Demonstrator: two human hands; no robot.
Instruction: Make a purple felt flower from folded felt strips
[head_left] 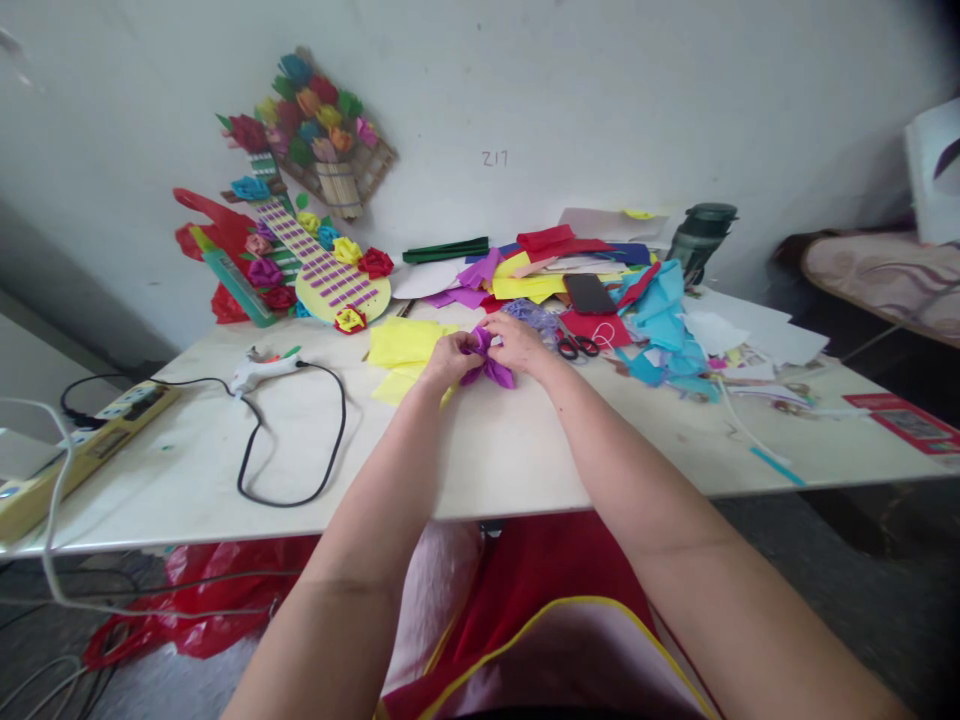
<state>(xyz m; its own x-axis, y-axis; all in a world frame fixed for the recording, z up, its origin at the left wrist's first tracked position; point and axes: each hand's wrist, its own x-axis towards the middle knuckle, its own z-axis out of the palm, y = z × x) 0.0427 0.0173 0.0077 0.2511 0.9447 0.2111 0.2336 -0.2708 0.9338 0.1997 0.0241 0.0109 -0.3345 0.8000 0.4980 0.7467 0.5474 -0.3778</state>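
A purple paper flower is held between both hands above the middle of the table. My left hand pinches its left side, fingers closed. From the right, my right hand has its fingers closed on the flower's upper right part. Some fingertips are hidden by the folds. Yellow paper sheets lie beside and partly under my left hand. Black-handled scissors rest just right of my right hand, near a dark phone.
A white glue gun with a looping black cord lies left, near a power strip. Behind stand a paper-flower guitar and a flower basket against the wall. Coloured paper, blue crepe paper and a dark bottle occupy the right back.
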